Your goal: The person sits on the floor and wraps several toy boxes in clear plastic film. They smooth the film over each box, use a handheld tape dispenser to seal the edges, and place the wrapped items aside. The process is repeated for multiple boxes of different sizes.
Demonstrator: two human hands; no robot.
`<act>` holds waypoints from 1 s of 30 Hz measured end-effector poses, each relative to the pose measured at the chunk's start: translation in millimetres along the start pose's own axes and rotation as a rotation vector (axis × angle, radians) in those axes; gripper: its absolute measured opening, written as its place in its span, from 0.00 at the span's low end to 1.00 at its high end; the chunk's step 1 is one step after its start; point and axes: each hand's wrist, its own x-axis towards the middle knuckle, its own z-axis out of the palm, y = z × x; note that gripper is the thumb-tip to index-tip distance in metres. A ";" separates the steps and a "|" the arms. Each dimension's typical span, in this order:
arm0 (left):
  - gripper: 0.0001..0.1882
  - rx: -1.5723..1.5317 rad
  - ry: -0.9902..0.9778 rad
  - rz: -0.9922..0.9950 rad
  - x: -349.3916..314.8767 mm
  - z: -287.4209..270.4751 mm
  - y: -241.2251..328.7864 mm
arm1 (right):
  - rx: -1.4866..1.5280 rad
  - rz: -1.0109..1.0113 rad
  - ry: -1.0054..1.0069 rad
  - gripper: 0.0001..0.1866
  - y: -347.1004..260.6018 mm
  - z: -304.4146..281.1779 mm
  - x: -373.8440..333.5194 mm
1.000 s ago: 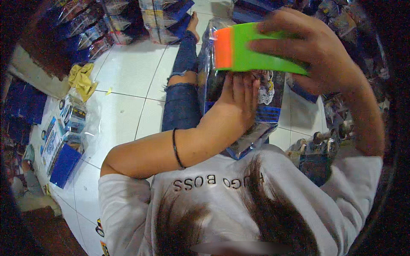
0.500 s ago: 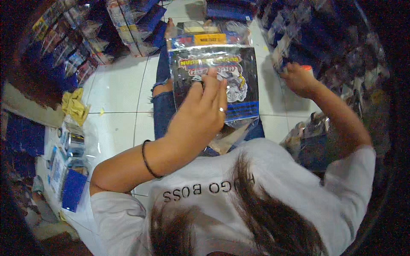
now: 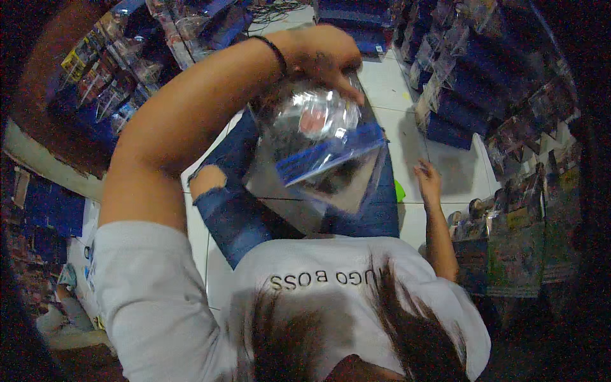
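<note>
The view is dim and grainy, glare whitens the blurred plastic wrap (image 3: 318,141), edges darken.

I see one package (image 3: 324,151) in shiny clear plastic: dark face, blue strip, glare on top. Sits skewed over the jeans (image 3: 238,219), loose wrap toward torso; print blurred. Green plastic piece (image 3: 400,191) partly shows just beside right thigh (image 3: 366,223), rest hidden.
</note>
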 end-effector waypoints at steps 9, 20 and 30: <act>0.44 -0.064 -0.218 -0.683 27.8 -13.3 -67.4 | 1.370 0.178 0.214 0.38 -200.3 132.5 -17.0; 0.42 -1.724 0.912 -0.603 -148.1 82.5 41.1 | 1.584 -0.099 -0.651 0.38 -315.5 48.2 66.7; 0.47 -1.573 1.357 -0.675 -122.9 41.8 150.4 | 0.435 -0.964 -0.152 0.36 -358.7 12.3 58.7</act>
